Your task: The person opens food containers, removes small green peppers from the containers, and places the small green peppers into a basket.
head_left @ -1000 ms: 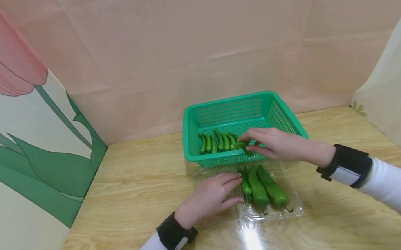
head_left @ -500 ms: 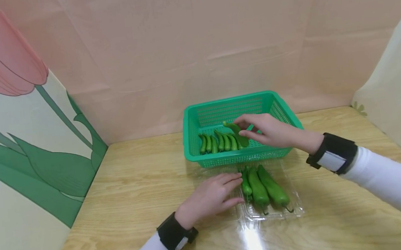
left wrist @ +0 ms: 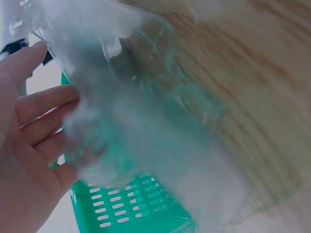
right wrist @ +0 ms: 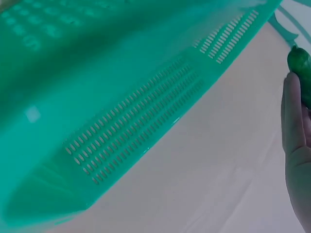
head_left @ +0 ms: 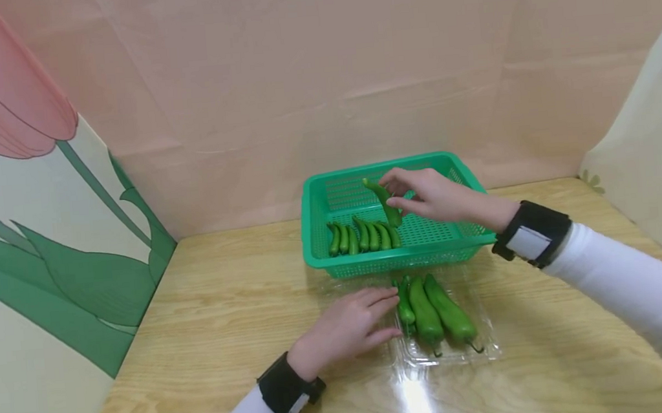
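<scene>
My right hand [head_left: 423,194] pinches a curved green pepper [head_left: 386,203] between thumb and fingers, raised over the green basket [head_left: 320,259]. In the right wrist view, part of this hand [right wrist: 296,131] and the pepper [right wrist: 299,68] show at the right edge. Inside the basket, several small green peppers [head_left: 364,236] lie side by side at the front left. A clear plastic clamshell box [head_left: 488,343] with several green peppers [head_left: 447,311] stands before the basket. My left hand [head_left: 349,328] rests with extended fingers at its left edge; the left wrist view shows these fingers [left wrist: 48,111] touching clear plastic.
The wooden table [head_left: 227,292] spreads to both sides of the box and basket. A pink cloth backdrop [head_left: 300,105] hangs behind. Printed flower panels stand at the left [head_left: 31,256] and right [head_left: 660,161].
My right hand has lifted the pepper from the basket's near rim, up and back over the basket's interior. My left hand and the box have stayed in place.
</scene>
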### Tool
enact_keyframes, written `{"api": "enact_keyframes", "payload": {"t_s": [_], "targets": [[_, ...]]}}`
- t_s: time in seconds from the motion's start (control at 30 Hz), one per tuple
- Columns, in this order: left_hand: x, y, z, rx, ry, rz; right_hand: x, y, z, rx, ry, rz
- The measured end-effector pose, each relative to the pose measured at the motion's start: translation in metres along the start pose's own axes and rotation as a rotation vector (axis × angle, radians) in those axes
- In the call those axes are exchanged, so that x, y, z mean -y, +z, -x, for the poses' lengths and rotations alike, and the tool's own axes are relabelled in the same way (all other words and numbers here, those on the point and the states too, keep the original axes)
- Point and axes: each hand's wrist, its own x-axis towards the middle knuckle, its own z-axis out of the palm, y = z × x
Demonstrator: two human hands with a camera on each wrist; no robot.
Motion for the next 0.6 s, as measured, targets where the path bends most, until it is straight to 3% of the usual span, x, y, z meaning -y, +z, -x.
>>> {"api": "enact_keyframes", "payload": {"t_s": [0.23,0.6], "targets": [[0.0,0.0,0.0,-0.002,0.0,0.001,-0.009,-0.002,-0.018,0.045,0.035,-0.043],[0.001,0.0,0.0,0.007,-0.005,-0.008,-0.016,0.0,-0.04,0.158,0.167,-0.058]]}}
